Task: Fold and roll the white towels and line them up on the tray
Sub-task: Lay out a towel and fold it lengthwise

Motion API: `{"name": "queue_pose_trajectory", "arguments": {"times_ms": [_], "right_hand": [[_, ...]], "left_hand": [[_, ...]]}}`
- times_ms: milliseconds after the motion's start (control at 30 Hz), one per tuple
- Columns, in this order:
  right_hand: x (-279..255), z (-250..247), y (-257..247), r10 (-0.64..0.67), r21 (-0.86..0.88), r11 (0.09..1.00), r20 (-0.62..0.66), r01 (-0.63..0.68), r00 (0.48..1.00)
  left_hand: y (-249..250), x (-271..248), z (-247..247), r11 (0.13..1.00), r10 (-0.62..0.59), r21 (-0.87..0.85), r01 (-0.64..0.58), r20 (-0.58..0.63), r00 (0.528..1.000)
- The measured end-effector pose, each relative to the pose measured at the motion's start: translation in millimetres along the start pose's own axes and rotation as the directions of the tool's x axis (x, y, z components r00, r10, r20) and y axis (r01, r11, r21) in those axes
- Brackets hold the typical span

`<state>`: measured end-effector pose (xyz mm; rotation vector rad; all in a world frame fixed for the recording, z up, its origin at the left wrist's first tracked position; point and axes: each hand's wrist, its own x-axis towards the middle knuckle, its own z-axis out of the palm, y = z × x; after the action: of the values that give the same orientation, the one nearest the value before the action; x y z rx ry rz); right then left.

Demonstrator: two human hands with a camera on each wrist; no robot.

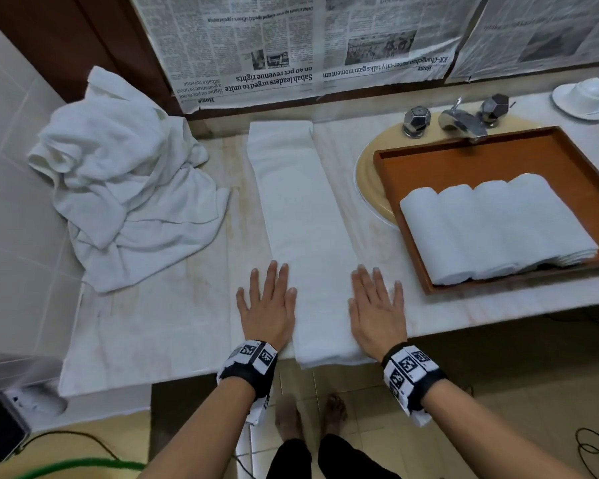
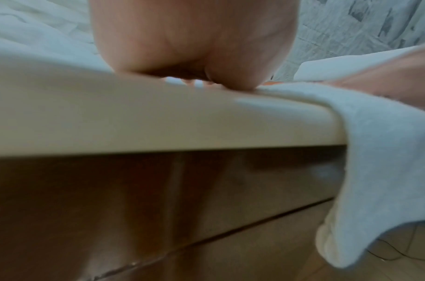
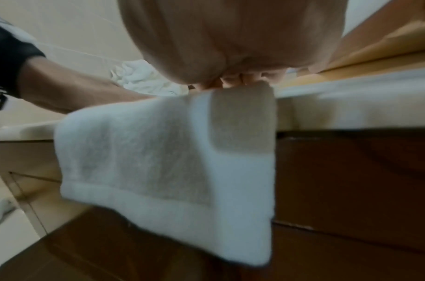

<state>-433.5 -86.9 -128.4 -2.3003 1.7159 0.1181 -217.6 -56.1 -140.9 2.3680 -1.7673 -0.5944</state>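
On the pale marble table [image 1: 173, 305] both the left hand [image 1: 267, 305] and right hand [image 1: 377, 312] lay flat, fingers straight, gripping nothing, flanking the long folded white towel strip [image 1: 301, 219] between them, apparently squaring it for rolling toward the orange-brown tray [image 1: 464, 160] beyond the right hand.

The marble counter [image 1: 173, 316] carries a towel heap [image 1: 125, 178], folded towel [image 1: 301, 216] and tray [image 1: 498, 157].
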Motion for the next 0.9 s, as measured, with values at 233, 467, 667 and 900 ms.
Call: {"name": "queue_pose_trajectory", "arguments": {"times_ms": [233,467,667,900], "right_hand": [[9.8,14.2,-43.6,-0.207,0.034,0.978,-0.004,0.207,0.978],[18.3,5.7,-10.4,-0.07,0.031,0.997,0.045,0.069,0.997],[39.7,-11.8,-13.0,-0.199,0.011,0.98,0.121,0.199,0.973],[89.5,-21.2,-17.2,-0.27,0.058,0.963,0.171,0.264,0.947]], "left_hand": [[19.6,-32.4,10.4,0.986,0.139,0.086,-0.145,0.068,0.988],[9.2,-12.6,-4.4,0.995,0.04,0.088,-0.052,0.13,0.991],[11.0,14.8,-22.5,0.997,-0.031,0.074,0.019,0.162,0.986],[10.7,50.6,-34.0,0.997,-0.052,0.065,0.043,0.148,0.988]]}}
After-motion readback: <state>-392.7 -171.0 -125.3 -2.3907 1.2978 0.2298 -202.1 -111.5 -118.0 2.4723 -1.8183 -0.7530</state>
